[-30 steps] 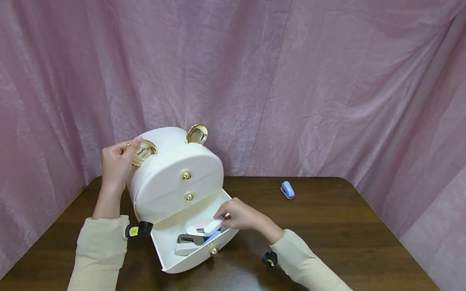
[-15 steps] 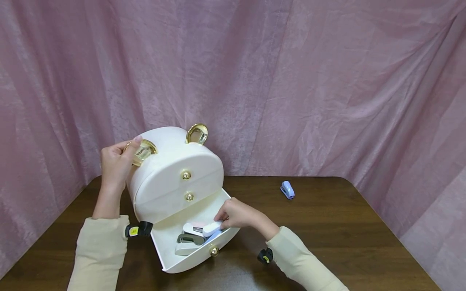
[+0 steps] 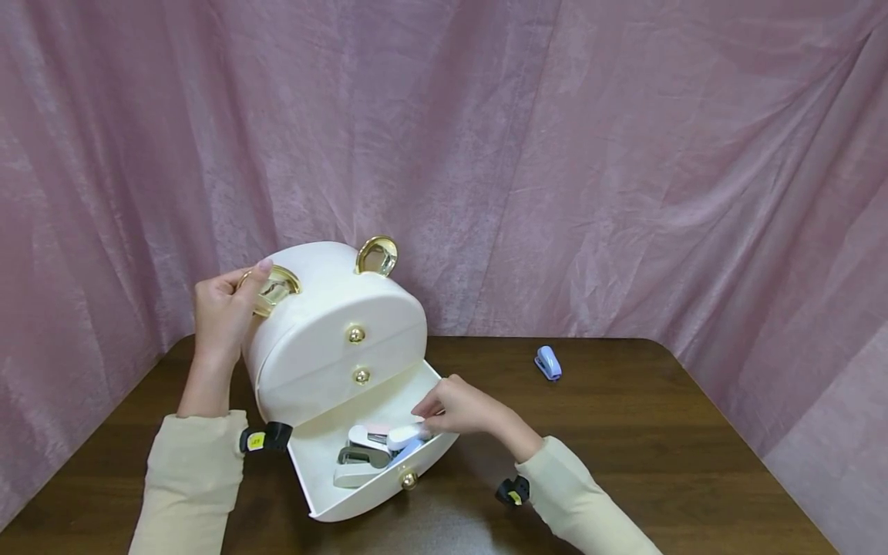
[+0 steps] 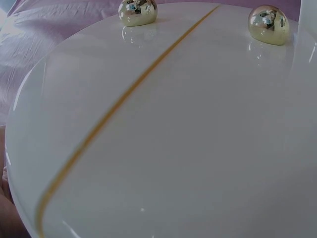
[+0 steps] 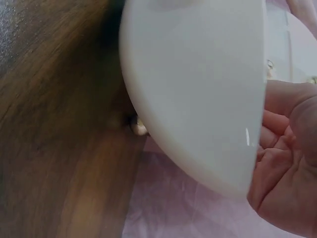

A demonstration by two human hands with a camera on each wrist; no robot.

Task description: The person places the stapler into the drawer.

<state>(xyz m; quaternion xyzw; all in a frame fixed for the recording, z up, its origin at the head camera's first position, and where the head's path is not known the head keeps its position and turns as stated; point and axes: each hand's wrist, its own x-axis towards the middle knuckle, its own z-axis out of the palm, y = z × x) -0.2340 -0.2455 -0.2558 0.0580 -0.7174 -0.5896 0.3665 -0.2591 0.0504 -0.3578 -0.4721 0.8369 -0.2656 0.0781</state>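
Note:
My left hand (image 3: 225,312) grips the gold ear-shaped handle (image 3: 279,287) on top of a white rounded drawer box (image 3: 333,281). At the box's bottom an extended drawer (image 3: 326,493) holds several small staplers. My right hand (image 3: 463,407) reaches over its right wall, fingertips at the end of a white stapler (image 3: 406,437); blur hides whether they pinch it. Beside that lie a grey-green stapler (image 3: 375,457), a pale one (image 3: 352,474) and a blue piece (image 3: 405,451). In the right wrist view, curled fingers (image 5: 275,168) show partly behind the drawer wall (image 5: 198,89).
Toward the back right of the brown table (image 3: 624,447) stands a small lilac stapler (image 3: 548,362). A second gold ear (image 3: 378,256) sticks up from the box. Round gold knobs (image 3: 356,334) mark its drawers. A pink curtain (image 3: 590,169) hangs behind.
The white stapler has come down onto the other staplers in the drawer. My right hand has risen slightly and shifted a little right. The left hand stays on the ear handle.

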